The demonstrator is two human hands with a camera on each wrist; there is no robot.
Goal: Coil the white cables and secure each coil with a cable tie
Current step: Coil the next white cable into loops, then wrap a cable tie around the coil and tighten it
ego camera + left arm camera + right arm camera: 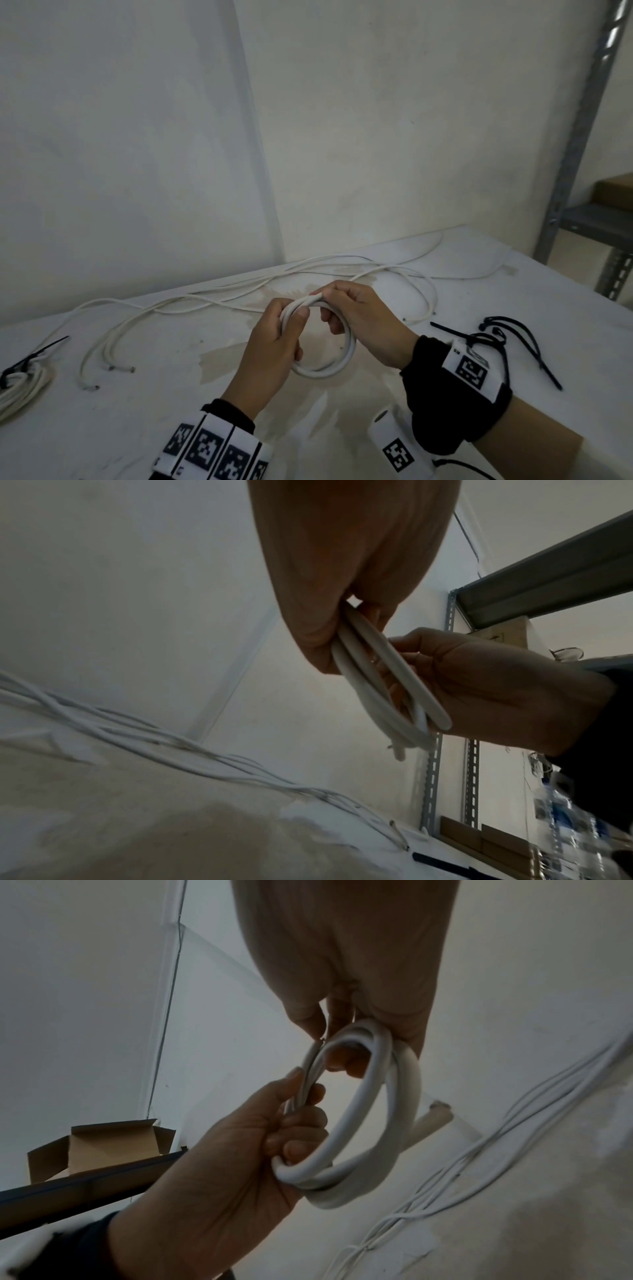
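White coil [337,366], black cable ties [513,337], grey shelf post [579,137]

Both hands met above the tabletop [513,308], forearms angled inward. The left hand [274,346] curled its fingers round one side of the white cable coil [337,368], thumb pressed on top. The right hand [363,318] pinched the coil's far side.

No readable text anywhere; the wrist bands [472,371] carry only black-and-white square code markers.
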